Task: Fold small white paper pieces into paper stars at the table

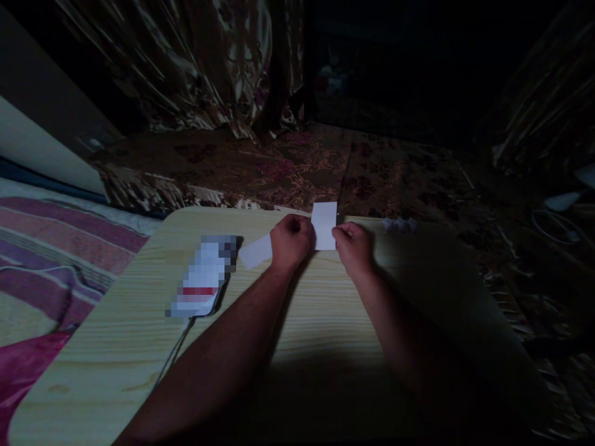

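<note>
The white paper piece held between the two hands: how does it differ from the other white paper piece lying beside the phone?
The held white rectangular paper is pinched by the left hand and the right hand; the lying white paper strip rests on the light wooden table. The held paper stands upright, while the lying strip slants. The held paper looks brighter, the strip greyer. Both are plain and white.

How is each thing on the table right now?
Left hand, gripping the white paper.
Right hand, pinching the same paper.
White paper, held between both hands.
Paper slip, lying loose on the table.
Phone, lying flat, screen lit.
Small paper bits, lying at the far edge.
</note>
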The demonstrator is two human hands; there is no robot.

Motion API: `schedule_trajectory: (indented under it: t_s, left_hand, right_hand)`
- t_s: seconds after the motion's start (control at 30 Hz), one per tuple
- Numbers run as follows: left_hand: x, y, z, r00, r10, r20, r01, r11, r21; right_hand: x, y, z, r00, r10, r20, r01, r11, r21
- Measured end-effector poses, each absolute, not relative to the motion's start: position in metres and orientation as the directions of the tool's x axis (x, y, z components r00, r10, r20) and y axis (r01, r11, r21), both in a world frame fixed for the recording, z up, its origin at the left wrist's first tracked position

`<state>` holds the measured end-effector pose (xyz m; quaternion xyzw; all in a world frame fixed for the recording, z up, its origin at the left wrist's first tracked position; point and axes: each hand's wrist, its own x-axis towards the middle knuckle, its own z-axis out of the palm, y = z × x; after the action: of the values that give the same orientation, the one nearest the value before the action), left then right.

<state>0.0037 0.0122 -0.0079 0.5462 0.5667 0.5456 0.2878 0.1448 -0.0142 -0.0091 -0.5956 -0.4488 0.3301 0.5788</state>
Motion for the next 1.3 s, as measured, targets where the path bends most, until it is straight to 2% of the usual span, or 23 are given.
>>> schedule_trajectory:
  t_s: [0.2, 0.37, 0.6, 0.7, 0.83, 1.0, 1.17, 1.3]
  left_hand:
    - [-0.007, 0.024, -0.008, -0.290, 0.923, 0.253, 0.281, -0.170, 0.944]
    - [0.002, 0.017, 0.002, -0.214, 0.941, 0.260, 0.077, -0.249, 0.965]
    - [0.009, 0.014, 0.002, -0.111, 0.981, 0.157, -0.100, -0.168, 0.981]
    - [0.011, 0.012, 0.001, -0.071, 0.987, 0.141, -0.170, -0.152, 0.974]
    - [0.013, 0.009, 0.001, -0.004, 0.990, 0.140, -0.175, -0.138, 0.975]
    - [0.012, 0.011, -0.003, -0.059, 0.989, 0.138, -0.101, -0.143, 0.985]
    - [0.012, 0.013, -0.005, -0.060, 0.990, 0.127, -0.186, -0.136, 0.973]
    - [0.012, 0.011, -0.001, -0.038, 0.994, 0.102, -0.249, -0.108, 0.962]
  right_hand:
    - [0.144, -0.016, -0.006, 0.365, 0.924, 0.113, 0.140, 0.066, -0.988]
    - [0.146, -0.018, -0.008, 0.330, 0.931, 0.154, 0.165, 0.104, -0.981]
    - [0.149, -0.018, -0.013, 0.296, 0.937, 0.185, 0.110, 0.159, -0.981]
    - [0.147, -0.018, -0.011, 0.282, 0.946, 0.158, 0.011, 0.162, -0.987]
    - [0.145, -0.017, -0.009, 0.349, 0.928, 0.133, 0.013, 0.137, -0.990]
    - [0.142, -0.017, -0.008, 0.341, 0.935, 0.102, 0.029, 0.098, -0.995]
    - [0.142, -0.016, -0.010, 0.321, 0.940, 0.116, -0.054, 0.141, -0.989]
    - [0.144, -0.016, -0.011, 0.317, 0.941, 0.115, -0.030, 0.131, -0.991]
